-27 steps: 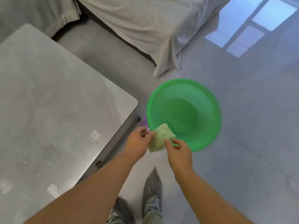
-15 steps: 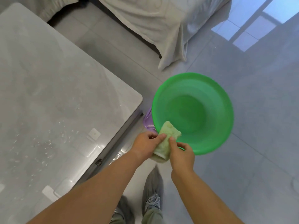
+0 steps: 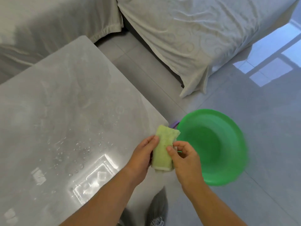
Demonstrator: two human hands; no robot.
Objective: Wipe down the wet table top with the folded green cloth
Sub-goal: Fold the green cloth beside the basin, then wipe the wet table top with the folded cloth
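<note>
The folded pale green cloth [image 3: 163,148] is held upright between both hands, just off the right corner of the table. My left hand [image 3: 143,154] grips its left side with fingers curled round it. My right hand [image 3: 184,157] pinches its right edge with thumb and fingers. The grey table top [image 3: 65,111] fills the left of the view, with water droplets and a glossy wet patch near its front right part.
A green plastic basin [image 3: 228,160] sits on the tiled floor to the right of the table corner, a purple thing [image 3: 175,123] showing behind its rim. Sofas under pale covers [image 3: 187,38] stand at the back. My shoe [image 3: 158,209] is below.
Both hands carried the cloth from over the basin's rim leftward to the table corner. The view swung left and up, so more of the table shows.
</note>
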